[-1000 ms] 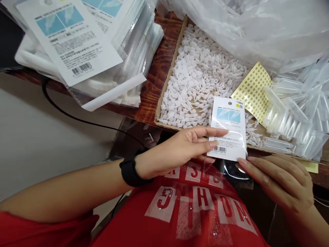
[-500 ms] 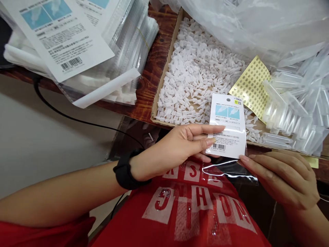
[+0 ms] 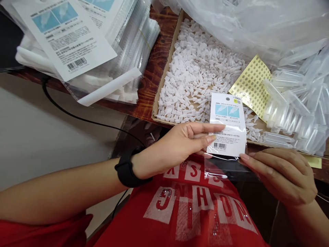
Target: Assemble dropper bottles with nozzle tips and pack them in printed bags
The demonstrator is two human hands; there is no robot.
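A white printed header card (image 3: pixel 228 130) with two blue pictures and a barcode sits in a clear plastic bag (image 3: pixel 218 169), whose loose end hangs below the card. My left hand (image 3: pixel 190 140) grips the card's left side, thumb and index finger on the front and the other fingers behind. At the lower right corner, my right hand (image 3: pixel 285 175) pinches the bag's edge between thumb and fingers. Just beyond the card lies a shallow cardboard tray (image 3: pixel 168 63) filled with small white nozzle tips (image 3: pixel 195 68).
Clear plastic tubes (image 3: pixel 295 116) lie heaped on the right beside a yellow sticker sheet (image 3: pixel 253 89). Above them bulges a large translucent bag (image 3: pixel 262 27). At the left, another printed card (image 3: pixel 66 41) rests on stacked clear bags (image 3: pixel 136 51). A black cable (image 3: pixel 87 118) hangs off the table edge.
The loose end of the bag has folded up slightly under the card, and my right hand has shifted a little. Both hands keep their hold. The view has moved slightly.
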